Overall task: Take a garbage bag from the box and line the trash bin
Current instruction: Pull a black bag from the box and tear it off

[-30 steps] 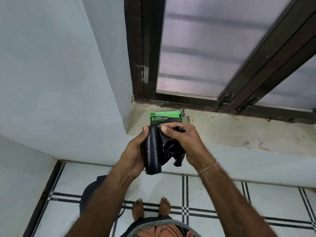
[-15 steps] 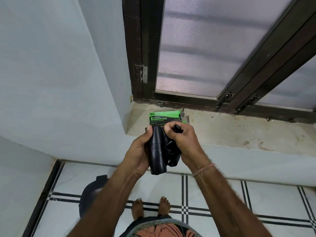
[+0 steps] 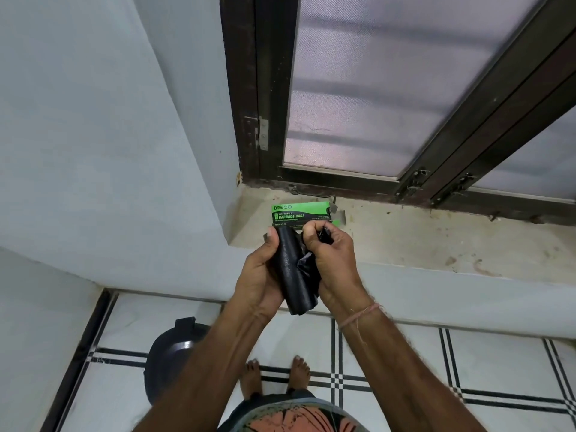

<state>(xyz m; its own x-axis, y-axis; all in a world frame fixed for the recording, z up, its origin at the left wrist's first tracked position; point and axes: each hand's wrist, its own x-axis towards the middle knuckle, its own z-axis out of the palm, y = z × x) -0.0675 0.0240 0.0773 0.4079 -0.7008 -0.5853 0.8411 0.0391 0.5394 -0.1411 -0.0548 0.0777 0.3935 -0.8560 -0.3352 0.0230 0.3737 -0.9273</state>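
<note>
From the head camera, your left hand (image 3: 258,275) is wrapped around the roll of black garbage bags (image 3: 294,275), while your right hand (image 3: 332,260) is clenched on the loose bag end at its 1 o'clock. The green box (image 3: 300,212) sits on the sill at 12 o'clock; the trash bin (image 3: 170,363) stands at 7 o'clock. You're separating one bag; next probably calls for a firm tear.

Your forearms are bare with no sleeves, your right wrist carries a thin pinkish thread band (image 3: 361,314) with a loose trailing strand, your feet (image 3: 274,377) are bare, and your garment (image 3: 296,416) shows grey cloth around an orange panel streaked black.
</note>
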